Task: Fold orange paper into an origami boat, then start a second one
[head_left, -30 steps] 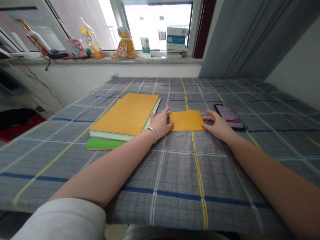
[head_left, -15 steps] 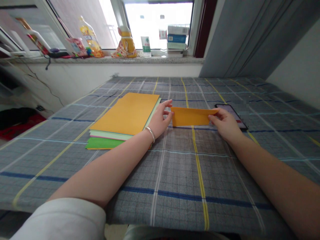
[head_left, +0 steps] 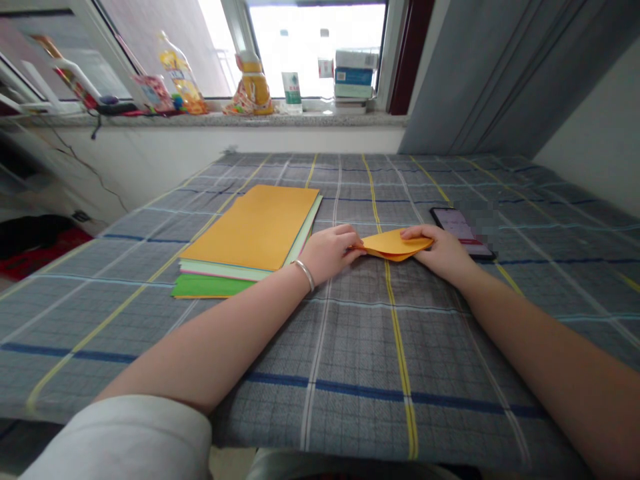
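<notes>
A folded orange paper (head_left: 393, 244) is held between my two hands, low over the checked cloth. My left hand (head_left: 333, 252), with a silver bangle at the wrist, pinches the paper's left end. At the right end, my right hand (head_left: 440, 250) grips it with fingers on top and the thumb side hidden. The paper's layers bow slightly apart at the near edge. To the left lies a stack of coloured sheets (head_left: 255, 227), orange on top with pale green, pink and bright green edges below.
A phone (head_left: 463, 232) lies just beyond my right hand on the checked cloth (head_left: 360, 347). Behind, a stone windowsill (head_left: 305, 120) holds a clear bottle (head_left: 180, 73), a yellow container (head_left: 254, 87), a tube (head_left: 291, 92) and stacked boxes (head_left: 354, 77).
The orange paper has tipped from nearly upright to nearly flat, its layers bowing apart. My left hand has moved slightly right and down, its fingers now closed on the end.
</notes>
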Demonstrator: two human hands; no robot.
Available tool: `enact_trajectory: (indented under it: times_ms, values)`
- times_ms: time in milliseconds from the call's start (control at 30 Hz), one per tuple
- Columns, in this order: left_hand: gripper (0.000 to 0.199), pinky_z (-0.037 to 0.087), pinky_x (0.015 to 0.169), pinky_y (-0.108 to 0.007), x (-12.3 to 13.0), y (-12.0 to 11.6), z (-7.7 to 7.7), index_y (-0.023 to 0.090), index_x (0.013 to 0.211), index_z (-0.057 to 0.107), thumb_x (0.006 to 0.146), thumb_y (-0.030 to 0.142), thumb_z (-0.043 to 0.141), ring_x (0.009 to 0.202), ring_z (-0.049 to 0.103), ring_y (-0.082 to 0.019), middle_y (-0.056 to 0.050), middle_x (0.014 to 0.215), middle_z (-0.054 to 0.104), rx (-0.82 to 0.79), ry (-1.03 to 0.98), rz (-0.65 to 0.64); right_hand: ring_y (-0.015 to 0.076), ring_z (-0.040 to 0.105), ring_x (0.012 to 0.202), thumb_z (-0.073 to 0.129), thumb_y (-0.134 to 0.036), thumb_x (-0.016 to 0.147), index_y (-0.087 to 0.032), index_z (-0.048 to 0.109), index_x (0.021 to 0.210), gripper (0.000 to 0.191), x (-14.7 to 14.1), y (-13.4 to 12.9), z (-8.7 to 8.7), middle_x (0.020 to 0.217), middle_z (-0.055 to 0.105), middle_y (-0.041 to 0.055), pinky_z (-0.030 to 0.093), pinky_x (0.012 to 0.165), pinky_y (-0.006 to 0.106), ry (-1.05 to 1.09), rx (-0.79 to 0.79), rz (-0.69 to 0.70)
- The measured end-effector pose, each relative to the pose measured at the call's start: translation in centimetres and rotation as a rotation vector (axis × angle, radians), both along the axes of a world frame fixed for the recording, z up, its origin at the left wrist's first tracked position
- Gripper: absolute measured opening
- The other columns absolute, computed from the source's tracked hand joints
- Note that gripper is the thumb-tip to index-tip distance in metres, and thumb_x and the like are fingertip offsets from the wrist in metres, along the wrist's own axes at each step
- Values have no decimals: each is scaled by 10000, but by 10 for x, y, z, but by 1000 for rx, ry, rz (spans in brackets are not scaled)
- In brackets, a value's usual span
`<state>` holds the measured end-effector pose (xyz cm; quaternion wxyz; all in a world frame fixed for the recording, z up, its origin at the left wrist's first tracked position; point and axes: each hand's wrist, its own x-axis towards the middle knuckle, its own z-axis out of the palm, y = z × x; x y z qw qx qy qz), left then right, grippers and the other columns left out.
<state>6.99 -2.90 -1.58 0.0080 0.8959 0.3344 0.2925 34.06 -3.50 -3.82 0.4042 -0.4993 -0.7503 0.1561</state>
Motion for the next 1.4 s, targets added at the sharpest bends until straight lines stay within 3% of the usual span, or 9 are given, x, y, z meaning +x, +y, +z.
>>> enact_trajectory:
  times_ms: [200, 400, 467, 567, 667, 867, 1067, 1300, 1400]
  values:
    - [242, 460, 704, -267, 2, -1, 1, 170, 749, 601, 836, 370, 705, 756, 600, -148, -13, 821, 624, -72, -4, 73, 339, 516, 1221, 698, -208, 676, -219, 549, 1232, 575, -1, -5, 11, 1236, 629, 118, 377, 1059, 548, -306, 455, -15]
    - [312, 414, 681, -263, 5, 2, 2, 174, 700, 514, 780, 347, 762, 747, 554, -155, 0, 765, 591, -236, -49, 135, 357, 419, 1311, 706, -252, 740, -247, 524, 1211, 505, -8, -15, 21, 1392, 495, 124, 351, 1059, 579, -399, 627, -35]
    - [325, 380, 634, -252, 6, 3, 1, 175, 675, 502, 771, 340, 766, 683, 516, -140, 14, 710, 560, -283, -69, 168, 367, 413, 1309, 718, -292, 756, -246, 587, 1099, 370, -11, -20, 24, 1377, 512, 111, 358, 1046, 575, -467, 657, -39]
    - [274, 364, 619, -242, 7, 4, -1, 172, 676, 529, 776, 293, 754, 653, 501, -123, 25, 696, 565, -364, -134, 140, 312, 540, 1141, 679, -312, 822, -236, 638, 968, 170, -18, -25, 26, 1149, 657, 77, 437, 968, 491, -629, 646, 36]
    - [202, 370, 624, -238, 7, 4, -4, 170, 697, 568, 789, 247, 732, 658, 518, -117, 26, 705, 600, -432, -198, 115, 241, 602, 944, 629, -292, 875, -207, 645, 995, 148, -27, -29, 25, 979, 711, 47, 495, 847, 393, -741, 566, 140]
    - [184, 370, 616, -239, 7, 2, -1, 169, 704, 582, 791, 248, 723, 630, 515, -107, 40, 660, 588, -461, -229, 121, 271, 545, 1066, 642, -285, 865, -206, 683, 952, 125, -34, -33, 26, 1256, 639, 80, 452, 878, 409, -708, 687, 21]
    - [197, 392, 601, -226, 8, 1, -1, 171, 692, 547, 771, 245, 712, 590, 495, -86, 57, 634, 565, -546, -369, 76, 275, 546, 982, 635, -344, 864, -240, 693, 1026, 201, -32, -34, 26, 1146, 648, 84, 431, 792, 416, -702, 650, -111]
    - [219, 445, 550, -197, 7, 12, -10, 181, 729, 480, 803, 298, 649, 574, 514, -76, 58, 635, 527, -664, -649, 37, 271, 546, 1005, 574, -272, 883, -287, 713, 816, 155, -32, -41, 27, 1139, 674, 35, 400, 865, 470, -766, 703, -187]
    - [217, 512, 544, -200, 7, 16, -13, 191, 765, 440, 821, 287, 626, 614, 562, -81, 48, 714, 546, -724, -763, 89, 264, 561, 1019, 575, -249, 882, -277, 711, 812, 155, -31, -42, 30, 1116, 691, 33, 418, 882, 461, -787, 692, -122]
